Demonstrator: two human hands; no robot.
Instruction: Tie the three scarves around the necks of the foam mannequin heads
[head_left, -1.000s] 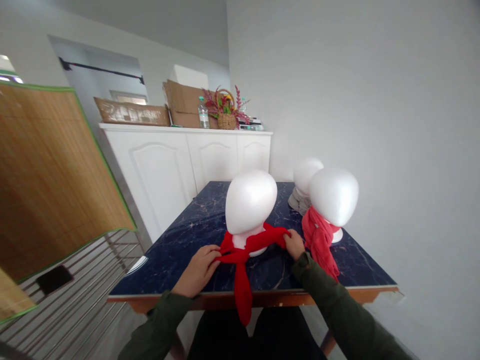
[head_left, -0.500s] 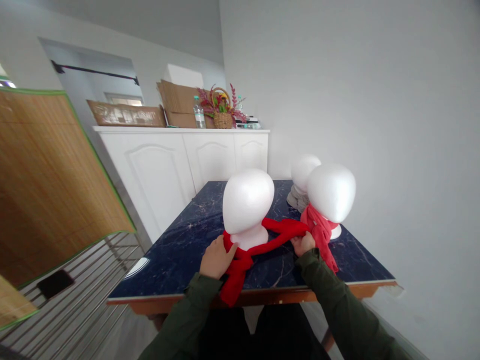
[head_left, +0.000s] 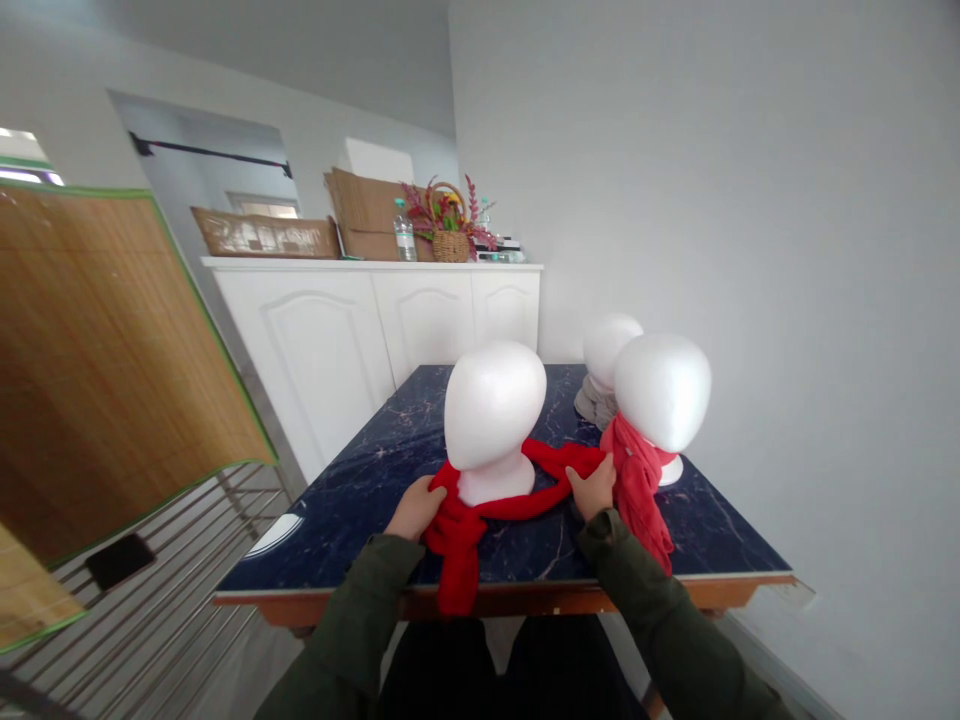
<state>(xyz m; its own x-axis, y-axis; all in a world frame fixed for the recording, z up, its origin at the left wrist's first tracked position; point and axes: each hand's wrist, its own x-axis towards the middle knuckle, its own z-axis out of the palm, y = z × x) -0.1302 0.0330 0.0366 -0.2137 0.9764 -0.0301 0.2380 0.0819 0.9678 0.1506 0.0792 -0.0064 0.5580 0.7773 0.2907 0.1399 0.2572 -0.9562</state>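
Observation:
A white mannequin head [head_left: 495, 405] stands upright on the dark blue marbled table [head_left: 360, 465], a red scarf [head_left: 459, 545] looped loosely around its neck. One scarf end hangs over the table's front edge. My left hand [head_left: 416, 507] is closed on the scarf at the left of the neck. To the right, my right hand [head_left: 594, 487] pinches the loop's far side, thumb on top. Close beside that hand is a second white head [head_left: 663, 390] wearing a coral-red scarf [head_left: 641, 490]. Behind it, a third head [head_left: 609, 345] has a grey scarf [head_left: 594, 402].
A white cabinet [head_left: 322, 335] stands behind the table, carrying cardboard boxes [head_left: 364, 215], a plastic bottle [head_left: 405, 238] and a flower basket [head_left: 450, 246]. A metal rack [head_left: 187, 565] with a bamboo mat [head_left: 112, 370] is at the left. A plain wall borders the right.
My left hand has shifted left and slightly down, taking the red scarf's knotted front along. My right hand has come inward to the left. The view has tilted slightly.

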